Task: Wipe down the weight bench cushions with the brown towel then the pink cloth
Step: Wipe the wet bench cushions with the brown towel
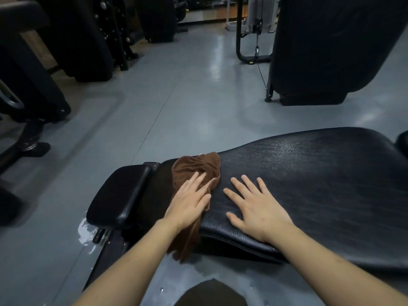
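Both hands flat, fingers spread | left hand (187, 200) on brown towel (196, 171) at cushion (320, 173) edge | right hand (258, 206) on bare cushion

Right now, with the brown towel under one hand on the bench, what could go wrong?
The crumpled brown towel lies half off the long black textured bench cushion, its tail hanging over the near edge; a stroke by the flat left hand may drag it off. The wet patch on the grey floor beside the small black pad looks slippery.
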{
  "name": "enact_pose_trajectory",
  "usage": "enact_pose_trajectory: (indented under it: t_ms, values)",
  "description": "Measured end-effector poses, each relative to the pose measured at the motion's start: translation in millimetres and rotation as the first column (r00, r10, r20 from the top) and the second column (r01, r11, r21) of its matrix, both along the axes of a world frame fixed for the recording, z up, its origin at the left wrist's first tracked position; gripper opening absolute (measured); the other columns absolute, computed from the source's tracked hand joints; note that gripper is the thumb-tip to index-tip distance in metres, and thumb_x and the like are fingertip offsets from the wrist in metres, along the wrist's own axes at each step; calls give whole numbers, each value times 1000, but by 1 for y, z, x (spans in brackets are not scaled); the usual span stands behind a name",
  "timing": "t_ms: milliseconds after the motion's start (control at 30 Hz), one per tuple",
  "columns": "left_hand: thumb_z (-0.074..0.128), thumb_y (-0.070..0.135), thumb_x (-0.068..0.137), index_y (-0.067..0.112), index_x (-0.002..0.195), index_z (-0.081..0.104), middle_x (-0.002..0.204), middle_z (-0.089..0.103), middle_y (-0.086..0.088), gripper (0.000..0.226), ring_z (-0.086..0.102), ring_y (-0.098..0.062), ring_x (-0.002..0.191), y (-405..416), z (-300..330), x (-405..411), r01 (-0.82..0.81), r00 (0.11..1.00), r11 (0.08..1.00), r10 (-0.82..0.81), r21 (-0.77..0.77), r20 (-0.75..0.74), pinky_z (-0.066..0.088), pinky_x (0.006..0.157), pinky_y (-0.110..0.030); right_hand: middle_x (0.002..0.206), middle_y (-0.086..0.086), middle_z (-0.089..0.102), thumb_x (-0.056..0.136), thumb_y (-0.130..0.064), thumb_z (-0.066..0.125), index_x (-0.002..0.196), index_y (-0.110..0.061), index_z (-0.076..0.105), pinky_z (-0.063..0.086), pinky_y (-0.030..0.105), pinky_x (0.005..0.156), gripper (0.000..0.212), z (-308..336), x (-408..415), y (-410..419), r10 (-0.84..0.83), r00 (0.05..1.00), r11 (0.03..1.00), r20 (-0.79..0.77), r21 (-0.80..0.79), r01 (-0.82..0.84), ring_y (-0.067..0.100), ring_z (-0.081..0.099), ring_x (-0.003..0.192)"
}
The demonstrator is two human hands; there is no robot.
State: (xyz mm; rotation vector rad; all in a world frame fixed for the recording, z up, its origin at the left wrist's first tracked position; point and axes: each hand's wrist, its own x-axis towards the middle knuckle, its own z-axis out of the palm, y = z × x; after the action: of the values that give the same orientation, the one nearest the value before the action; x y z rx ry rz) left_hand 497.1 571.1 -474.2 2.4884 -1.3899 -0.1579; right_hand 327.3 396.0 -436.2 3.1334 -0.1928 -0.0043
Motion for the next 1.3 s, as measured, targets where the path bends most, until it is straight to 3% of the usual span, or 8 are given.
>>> enact_pose_trajectory:
  t_ms: [200, 500, 633, 733, 833, 933, 1067, 1300]
  values:
    - [14, 53, 100, 40, 158, 14, 169, 8, 8, 59, -6, -11, 155, -12, 9, -31, -4, 1000, 1000, 5, 14, -11, 6, 126, -35, 154, 4, 47, 93, -52, 35, 145, -20, 52, 13, 42, 120, 64, 10, -7, 3, 35, 986, 999, 162, 27, -40, 23, 38, 146]
    - [39, 39, 97, 25, 155, 35, 163, 32, 1, 60, 23, -16, 152, -75, 38, -90, 103, 954, 960, -168, -259, -247, 23, 122, -34, 161, -10, 34, 103, -35, 47, 150, -28, 45, 21, 34, 123, 47, 37, 1, -5, -339, 911, 764, 237, 634, 119, 7, 22, 150]
    - [46, 15, 101, 12, 123, 68, 128, 67, 0, 31, 58, -13, 127, -87, 59, -103, -210, 538, 816, -363, -538, -761, 43, 108, -28, 156, 1, 42, 107, -32, 42, 148, -15, 48, 20, 30, 123, 45, 48, 1, -11, -460, 862, 617, 213, 775, 137, 11, 32, 146]
    - [42, 9, 100, 7, 83, 67, 112, 71, -14, 30, 65, -26, 115, -74, 59, -84, -723, 210, 504, -492, -473, -845, 51, 97, -41, 155, 3, 44, 107, -36, 40, 147, -13, 48, 19, 24, 119, 47, 52, 2, -6, -548, 818, 495, 175, 856, 148, 12, 35, 144]
    - [44, 7, 100, 8, 78, 60, 99, 68, -11, 26, 67, -25, 102, -48, 47, -55, -775, 432, 384, -259, -502, -864, 56, 85, -43, 165, 8, 26, 102, -57, 34, 156, -18, 31, 9, 40, 124, 67, 44, 9, 10, -476, 877, 724, 65, 595, 349, 24, 17, 153]
    - [50, 20, 102, 26, 91, 67, 111, 63, 14, 21, 59, -7, 110, -11, 22, -30, -460, 872, 715, 252, -527, -420, 49, 94, -38, 168, 16, 3, 95, -74, 20, 161, -17, 11, -3, 59, 121, 88, 35, 22, 35, -470, 877, 841, -102, 249, 480, 40, -4, 154]
    - [39, 41, 106, 38, 148, 44, 162, 26, 17, 43, 12, -7, 153, 14, -2, -13, -353, 925, 918, 315, -178, -212, 19, 124, -37, 163, 32, -7, 95, -73, 18, 160, -7, 1, -4, 70, 115, 94, 20, 33, 52, -483, 869, 875, -109, -9, 485, 55, -11, 148]
    - [26, 50, 106, 42, 158, 21, 167, 9, 20, 53, 0, -4, 154, 11, -11, -7, -313, 943, 949, 307, -32, -127, 4, 126, -32, 164, 28, -14, 100, -65, 15, 160, -12, -3, -5, 71, 115, 83, 19, 30, 16, -395, 909, 919, -136, -72, 388, 53, -16, 148]
